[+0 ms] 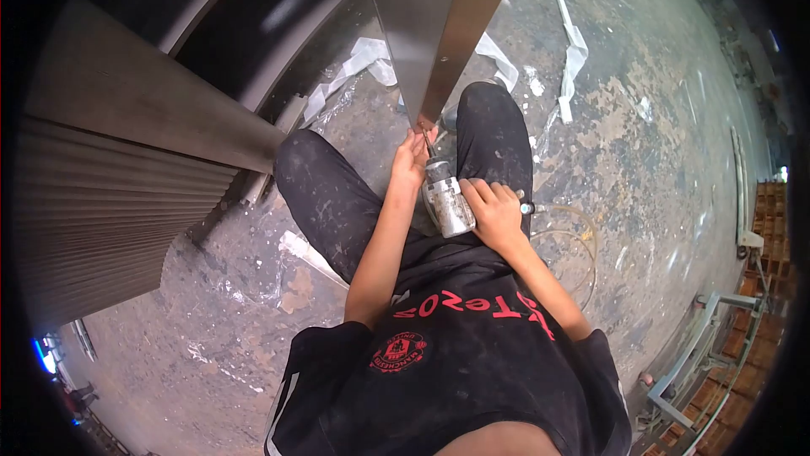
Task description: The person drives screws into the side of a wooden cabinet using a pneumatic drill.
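My right hand (pixel 494 208) is wrapped round a worn silver air drill (pixel 453 207), which points away from me between my knees. From its chuck a thin bit (pixel 430 145) reaches the near end of a long brown metal panel (pixel 445 59). My left hand (pixel 411 157) is closed at that same end, its fingers on both sides of the bit's tip. Whether they pinch the panel's edge or a small fastener is hidden. A clear air hose (pixel 582 220) curls over the floor to the right of the drill.
A large dark metal piece with a ribbed face (pixel 118 211) stands close at my left knee. Strips of white film (pixel 574 51) lie on the scuffed concrete floor (pixel 650 144). At the far right are a metal frame (pixel 675 372) and stacked brown pieces (pixel 772 224).
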